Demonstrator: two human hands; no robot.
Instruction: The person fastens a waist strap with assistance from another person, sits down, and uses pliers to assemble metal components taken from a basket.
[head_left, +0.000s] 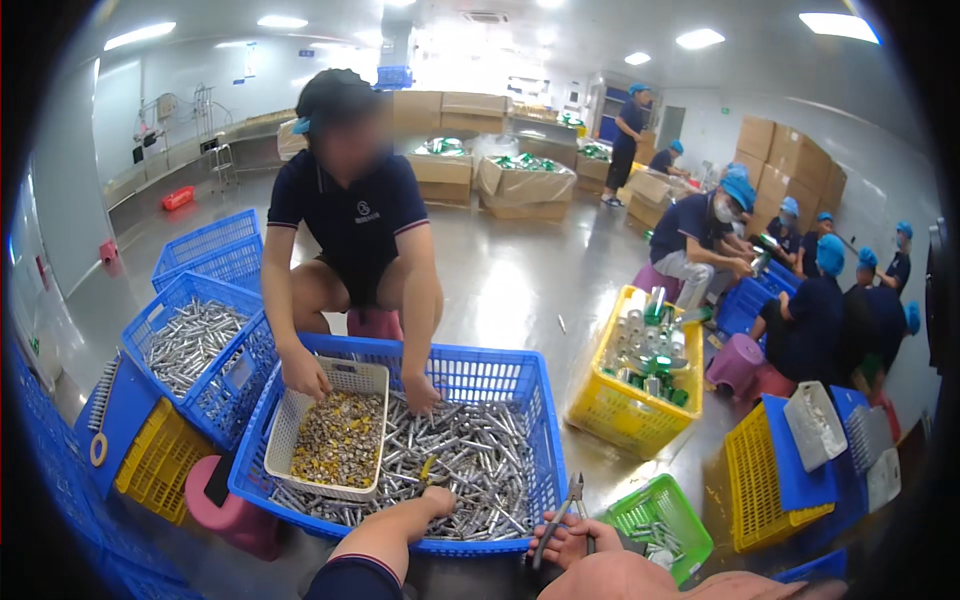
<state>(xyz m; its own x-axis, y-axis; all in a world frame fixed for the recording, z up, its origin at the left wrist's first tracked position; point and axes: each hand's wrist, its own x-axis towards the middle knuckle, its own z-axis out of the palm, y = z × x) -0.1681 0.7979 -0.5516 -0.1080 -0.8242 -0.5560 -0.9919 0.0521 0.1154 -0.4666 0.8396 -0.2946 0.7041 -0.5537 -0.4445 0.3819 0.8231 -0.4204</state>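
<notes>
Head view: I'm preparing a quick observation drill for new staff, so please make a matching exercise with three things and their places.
1. dark-handled metal pliers
2. white perforated plastic basket
3. small green plastic basket

A. inside the large blue rectangular plastic basket
B. to the right of that blue basket, with silvery pieces inside
C. in the camera wearer's right hand

Pairs: 1-C; 2-A; 3-B

Looks forward and down from the head, above and behind the left hand and right hand, quite near both; spreads in wide fisheye well beyond them across the floor to the ceiling lights.
</notes>
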